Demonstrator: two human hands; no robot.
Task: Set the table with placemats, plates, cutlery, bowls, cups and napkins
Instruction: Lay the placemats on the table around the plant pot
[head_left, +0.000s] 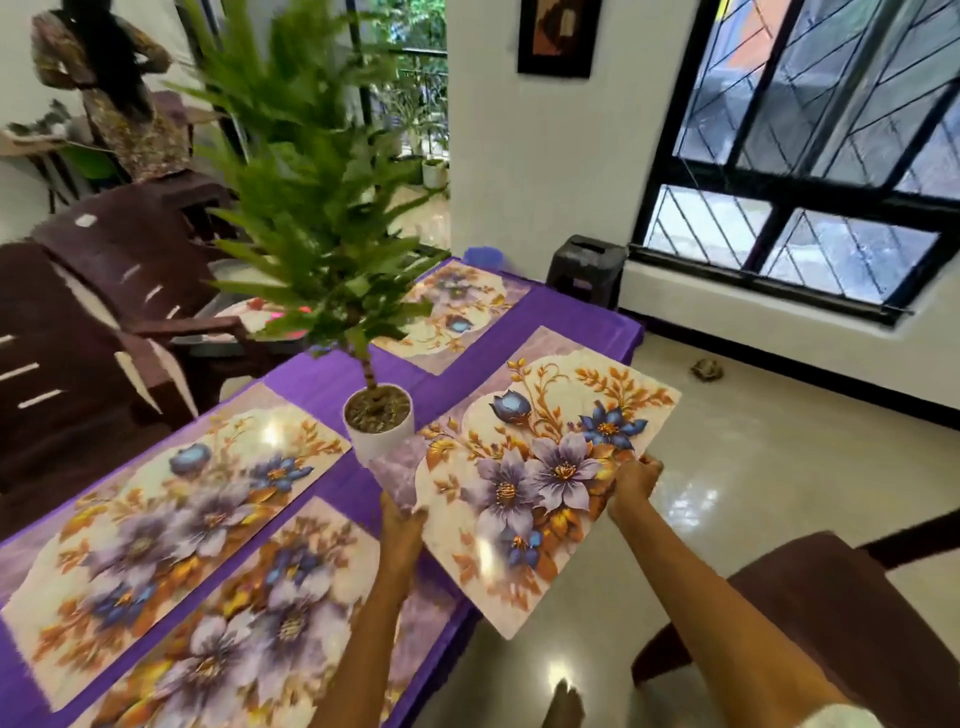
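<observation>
I hold a floral placemat (524, 483) with both hands, tilted above the right edge of the purple-clothed table (571, 317). My left hand (400, 525) grips its near left edge and my right hand (634, 486) grips its right edge. Part of the mat hangs out past the table edge over the floor. Three other floral placemats lie flat on the cloth: one at the far end (452, 312), one at the left (171, 514) and one at the near side (234, 639). No plates, cutlery, bowls, cups or napkins are in view.
A tall green plant in a white pot (378, 428) stands mid-table, just left of the held mat. Dark brown chairs stand at the left (104, 322) and near right (810, 613). A person (109, 98) stands far back left. A black stool (589, 270) sits under the window.
</observation>
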